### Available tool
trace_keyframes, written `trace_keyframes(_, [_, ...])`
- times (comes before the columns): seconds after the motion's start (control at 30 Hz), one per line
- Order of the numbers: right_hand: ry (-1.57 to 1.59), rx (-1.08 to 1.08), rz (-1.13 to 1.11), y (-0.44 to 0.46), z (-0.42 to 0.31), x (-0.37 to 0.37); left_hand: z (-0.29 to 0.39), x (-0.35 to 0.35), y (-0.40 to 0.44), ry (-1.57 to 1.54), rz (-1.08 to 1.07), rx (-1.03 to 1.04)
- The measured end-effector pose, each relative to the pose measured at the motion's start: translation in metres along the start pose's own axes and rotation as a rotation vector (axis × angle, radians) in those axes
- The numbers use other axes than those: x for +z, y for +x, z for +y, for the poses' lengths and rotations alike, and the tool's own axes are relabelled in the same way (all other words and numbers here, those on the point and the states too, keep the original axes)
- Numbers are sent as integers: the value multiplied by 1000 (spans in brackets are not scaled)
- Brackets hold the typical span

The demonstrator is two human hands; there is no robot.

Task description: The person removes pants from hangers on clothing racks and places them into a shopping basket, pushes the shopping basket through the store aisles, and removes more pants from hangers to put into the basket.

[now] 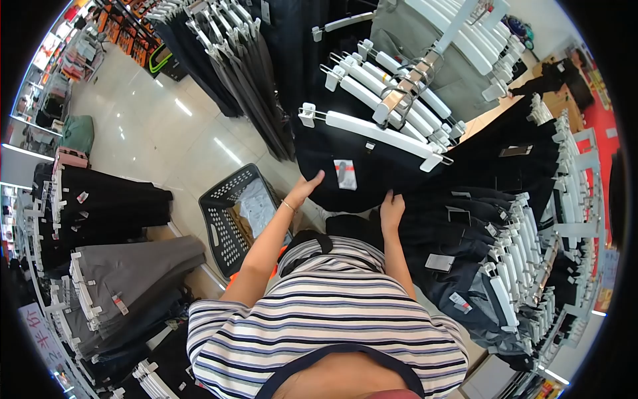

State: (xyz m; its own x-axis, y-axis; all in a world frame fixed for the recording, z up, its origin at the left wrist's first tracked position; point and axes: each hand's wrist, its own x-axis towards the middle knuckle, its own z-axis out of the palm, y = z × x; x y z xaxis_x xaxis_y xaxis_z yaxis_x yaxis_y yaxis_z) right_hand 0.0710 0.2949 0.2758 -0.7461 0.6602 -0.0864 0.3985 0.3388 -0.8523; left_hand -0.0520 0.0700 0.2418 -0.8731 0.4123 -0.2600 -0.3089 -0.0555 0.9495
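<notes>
Between both hands (304, 189), flat black cloth (380, 176).

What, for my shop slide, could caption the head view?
Left hand and right hand hold a hanging black garment.

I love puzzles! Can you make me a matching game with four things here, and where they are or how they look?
1. Basket
2. Bracelet
3. Tag in the middle
4. Shirt

A. Striped
B. On the black clothing
C. On the floor
D. Around the wrist of the left hand

Right pairs: 1-C, 2-D, 3-B, 4-A
</notes>
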Motion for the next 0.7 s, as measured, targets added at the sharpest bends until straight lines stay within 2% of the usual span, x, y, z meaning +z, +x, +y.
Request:
trace_keyframes(0.07, [233,-220,121,-6,9,5,-3,1,3,-17,115,63])
trace_keyframes(0.1, [468,-61,57,-10,13,5,1,3,3,-27,174,95])
trace_keyframes(0.2, [1248,422,-174,-17,24,3,16,3,-7,-357,235,-85])
trace_keyframes(0.3, [1468,698,-209,-21,-11,-16,16,11,-14,-562,215,-208])
trace_keyframes(0.43, [1580,638,-282,-22,-3,-15,30,24,-25,-664,185,-199])
trace_keyframes(0.63, [1458,567,-233,-30,-3,-20,32,24,-31,-736,85,-197])
trace_keyframes(0.7, [1116,384,-80,-24,24,-13,28,19,-32,-823,34,-242])
